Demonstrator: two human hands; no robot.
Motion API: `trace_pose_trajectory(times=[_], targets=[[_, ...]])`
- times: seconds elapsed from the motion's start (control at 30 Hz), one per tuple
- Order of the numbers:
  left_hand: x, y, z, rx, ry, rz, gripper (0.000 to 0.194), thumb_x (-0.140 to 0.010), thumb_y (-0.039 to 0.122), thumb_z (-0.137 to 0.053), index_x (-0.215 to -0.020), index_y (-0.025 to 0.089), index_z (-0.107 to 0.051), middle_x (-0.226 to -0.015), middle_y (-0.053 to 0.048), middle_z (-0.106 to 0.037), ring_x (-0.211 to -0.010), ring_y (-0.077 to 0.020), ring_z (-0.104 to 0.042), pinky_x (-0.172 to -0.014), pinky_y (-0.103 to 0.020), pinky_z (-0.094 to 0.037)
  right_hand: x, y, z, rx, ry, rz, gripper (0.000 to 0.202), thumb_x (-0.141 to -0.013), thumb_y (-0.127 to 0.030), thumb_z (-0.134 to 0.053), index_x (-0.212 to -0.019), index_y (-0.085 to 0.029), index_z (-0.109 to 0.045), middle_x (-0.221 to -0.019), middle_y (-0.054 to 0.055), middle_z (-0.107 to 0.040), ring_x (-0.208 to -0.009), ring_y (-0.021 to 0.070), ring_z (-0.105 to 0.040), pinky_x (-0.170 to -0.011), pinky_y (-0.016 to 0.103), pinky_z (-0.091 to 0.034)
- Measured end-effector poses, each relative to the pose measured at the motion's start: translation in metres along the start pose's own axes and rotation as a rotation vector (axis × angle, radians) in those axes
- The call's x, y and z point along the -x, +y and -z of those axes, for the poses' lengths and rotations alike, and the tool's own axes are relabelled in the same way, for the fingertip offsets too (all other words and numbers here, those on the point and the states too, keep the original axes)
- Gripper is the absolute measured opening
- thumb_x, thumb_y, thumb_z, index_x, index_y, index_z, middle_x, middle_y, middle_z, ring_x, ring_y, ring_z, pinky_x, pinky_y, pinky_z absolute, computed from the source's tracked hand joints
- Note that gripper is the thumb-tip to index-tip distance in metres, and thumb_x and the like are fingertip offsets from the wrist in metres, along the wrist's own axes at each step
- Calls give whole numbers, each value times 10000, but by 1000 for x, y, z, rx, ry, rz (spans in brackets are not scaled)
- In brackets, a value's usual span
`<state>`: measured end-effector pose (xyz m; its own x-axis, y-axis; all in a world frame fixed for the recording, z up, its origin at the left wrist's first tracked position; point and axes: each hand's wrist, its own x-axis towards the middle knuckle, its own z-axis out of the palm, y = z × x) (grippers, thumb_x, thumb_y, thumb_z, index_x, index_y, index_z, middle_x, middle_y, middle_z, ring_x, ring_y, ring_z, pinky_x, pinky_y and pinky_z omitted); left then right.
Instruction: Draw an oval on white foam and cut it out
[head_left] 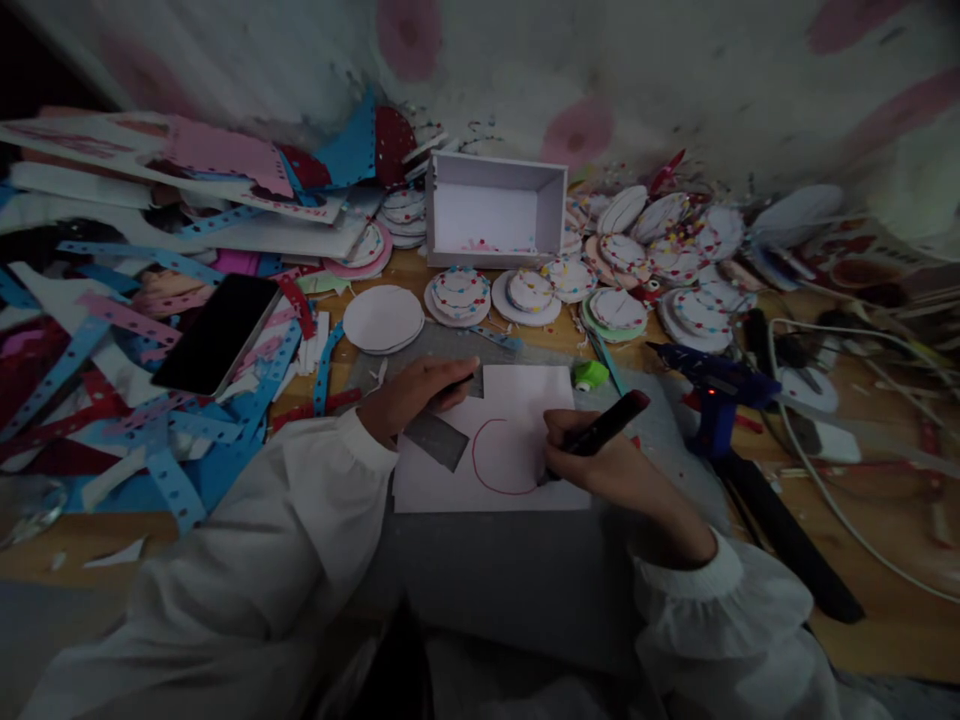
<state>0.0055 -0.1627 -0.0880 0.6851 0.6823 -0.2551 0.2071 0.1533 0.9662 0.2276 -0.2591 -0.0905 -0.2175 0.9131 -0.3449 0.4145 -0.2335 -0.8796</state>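
A white sheet [431, 490] lies in front of me, with a red curved line drawn on it as a nearly full ring. My right hand [600, 455] is closed around a dark marker [611, 422], its lower end down by the ring's right side. At the sheet's upper left rests my left hand [416, 395], fingers bent over a slim dark piece [459, 383] that looks like a marker cap. Below that hand is a grey rectangular patch [436, 442]; I cannot tell whether it is a loose piece or a cutout.
Several beaded white discs [461, 295] stand behind the sheet, near an open white box [499, 258]. Plain white discs [383, 318] lie left of them. Paper strips [172, 485] and a phone [219, 333] crowd the left. A blue glue gun [716, 390] and white cable [806, 465] are right.
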Motion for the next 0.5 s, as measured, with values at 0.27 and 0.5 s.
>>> trace_pose_trajectory(times=[0.27,0.5], targets=[[-2,-4,1,2,-5,-26,521,-932,464,-396,-495,180,-390,-458,46,-326,-432,-77,-262,-480,-283,-200,-6,0,8,-4,84,9,180,-658,-210,-521,-565,-217,-367,-535,-60,-358,-486,89,-347,-432,222,-262],[-3,-8,2,0,-5,-38,539,-938,477,-384,-490,177,-371,-459,43,-323,-442,-76,-269,-486,-280,-210,-13,-2,11,37,149,30,192,-636,-229,-508,-541,-223,-340,-533,-51,-344,-500,99,-332,-449,241,-259]])
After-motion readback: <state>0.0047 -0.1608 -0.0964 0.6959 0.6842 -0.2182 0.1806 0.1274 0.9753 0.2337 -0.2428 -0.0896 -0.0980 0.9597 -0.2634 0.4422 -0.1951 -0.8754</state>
